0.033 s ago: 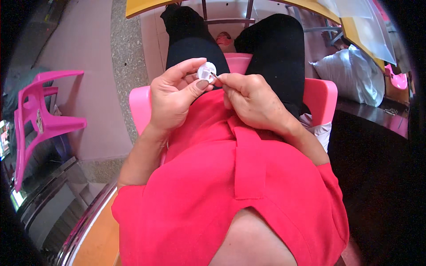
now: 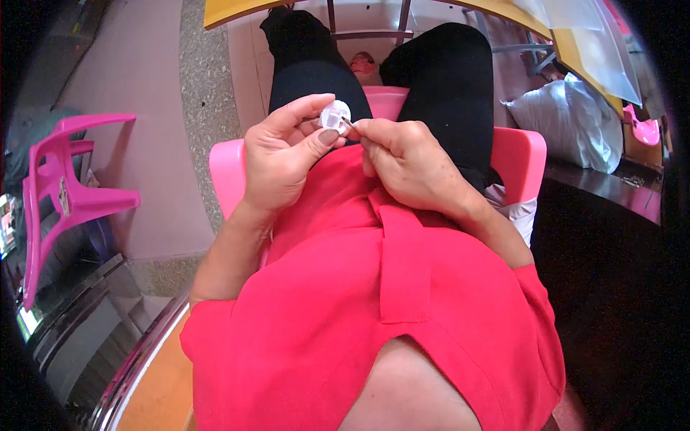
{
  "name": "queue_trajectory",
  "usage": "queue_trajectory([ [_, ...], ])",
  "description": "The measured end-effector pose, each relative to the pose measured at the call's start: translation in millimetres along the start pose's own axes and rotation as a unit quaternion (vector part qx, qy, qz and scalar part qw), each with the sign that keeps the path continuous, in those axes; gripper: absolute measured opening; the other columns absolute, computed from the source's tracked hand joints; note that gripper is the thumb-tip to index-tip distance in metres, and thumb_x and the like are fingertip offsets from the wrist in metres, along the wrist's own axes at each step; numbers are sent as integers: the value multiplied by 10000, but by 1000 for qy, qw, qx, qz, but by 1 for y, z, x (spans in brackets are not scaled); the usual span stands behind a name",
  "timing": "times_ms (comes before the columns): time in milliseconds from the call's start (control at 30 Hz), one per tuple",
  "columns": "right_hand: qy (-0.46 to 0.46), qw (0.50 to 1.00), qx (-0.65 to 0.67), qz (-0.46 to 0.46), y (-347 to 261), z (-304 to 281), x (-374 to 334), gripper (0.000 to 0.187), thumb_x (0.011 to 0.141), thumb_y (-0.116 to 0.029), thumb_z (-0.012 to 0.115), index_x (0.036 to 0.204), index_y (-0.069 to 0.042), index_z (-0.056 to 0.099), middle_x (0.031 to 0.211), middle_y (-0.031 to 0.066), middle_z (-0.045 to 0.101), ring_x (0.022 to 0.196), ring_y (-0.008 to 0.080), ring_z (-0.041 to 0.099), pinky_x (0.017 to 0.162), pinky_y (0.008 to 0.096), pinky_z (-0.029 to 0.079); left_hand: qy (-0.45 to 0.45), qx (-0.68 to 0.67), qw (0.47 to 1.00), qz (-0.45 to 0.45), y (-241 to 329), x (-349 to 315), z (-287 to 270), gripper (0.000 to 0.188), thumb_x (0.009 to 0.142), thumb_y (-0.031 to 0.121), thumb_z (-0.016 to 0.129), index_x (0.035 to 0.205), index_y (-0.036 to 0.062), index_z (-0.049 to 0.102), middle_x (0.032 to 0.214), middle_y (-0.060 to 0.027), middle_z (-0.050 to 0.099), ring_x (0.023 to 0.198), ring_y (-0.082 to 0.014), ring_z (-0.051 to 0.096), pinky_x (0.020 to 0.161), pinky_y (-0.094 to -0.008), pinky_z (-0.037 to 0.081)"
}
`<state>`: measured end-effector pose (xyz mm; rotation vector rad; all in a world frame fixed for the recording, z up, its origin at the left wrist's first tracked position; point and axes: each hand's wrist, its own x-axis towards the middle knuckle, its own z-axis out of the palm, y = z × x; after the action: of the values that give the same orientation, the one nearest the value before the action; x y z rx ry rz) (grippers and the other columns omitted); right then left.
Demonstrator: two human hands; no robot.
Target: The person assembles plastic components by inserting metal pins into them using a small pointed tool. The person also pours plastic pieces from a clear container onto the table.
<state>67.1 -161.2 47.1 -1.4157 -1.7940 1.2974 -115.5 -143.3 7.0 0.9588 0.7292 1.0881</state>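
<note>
The left hand (image 2: 277, 161) holds a small round white piece (image 2: 335, 113) above the lap, with the thumb across its near edge and the other fingers behind it; the gap between thumb and fingers is narrow, closed on the piece. The face of the piece is turned upward and bears a small raised or recessed detail, too small to resolve. The right hand (image 2: 410, 154) pinches a thin implement (image 2: 349, 123) between thumb and bent index finger; its dark tip lies at the right side of the white piece, though whether the two touch cannot be told. Below the hands: the red top (image 2: 388, 287) and black trousers (image 2: 449, 93) of the seated person. A pink container (image 2: 386, 102) stands between the legs, and pink chair arms (image 2: 521, 161) flank the body. Periphery: a yellow counter (image 2: 248, 8) beyond the knees, a translucent sheet (image 2: 604, 47) hanging over its right part, a white sack (image 2: 575, 122) at right, and a magenta chair (image 2: 75, 194) at left.
</note>
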Motion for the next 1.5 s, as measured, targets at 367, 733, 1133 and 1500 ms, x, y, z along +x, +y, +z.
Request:
queue_trajectory([
  [367,73,990,-46,-111,4,12,1,103,787,22,486,866,19,552,728,251,594,702,425,611,592,476,491,7,34,999,17,3,-2,3,350,850,-52,620,1193,-52,551,1042,-108,632,943,-162,628,817,-266,538],
  [733,48,959,-247,-133,-5,9,-2,137,759,-47,548,876,21,528,704,207,621,633,376,635,559,447,527,12,93,992,83,-2,-5,5,331,830,-110,603,1153,-35,591,1087,-90,568,962,-150,604,834,-255,529],
  [1133,15,819,-549,-168,-18,12,-3,193,825,-98,533,946,50,557,658,105,567,533,186,617,430,284,480,32,136,990,29,-1,-7,6,279,819,-118,605,1092,-57,618,1097,-103,578,932,-164,625,835,-264,538],
  [1500,8,918,-371,-140,-10,-3,-2,146,775,-64,573,897,3,529,670,159,588,581,316,614,516,369,509,-3,27,999,-24,3,-1,-2,320,846,-65,615,1164,-47,584,1051,-111,620,919,-160,632,810,-261,537],
])
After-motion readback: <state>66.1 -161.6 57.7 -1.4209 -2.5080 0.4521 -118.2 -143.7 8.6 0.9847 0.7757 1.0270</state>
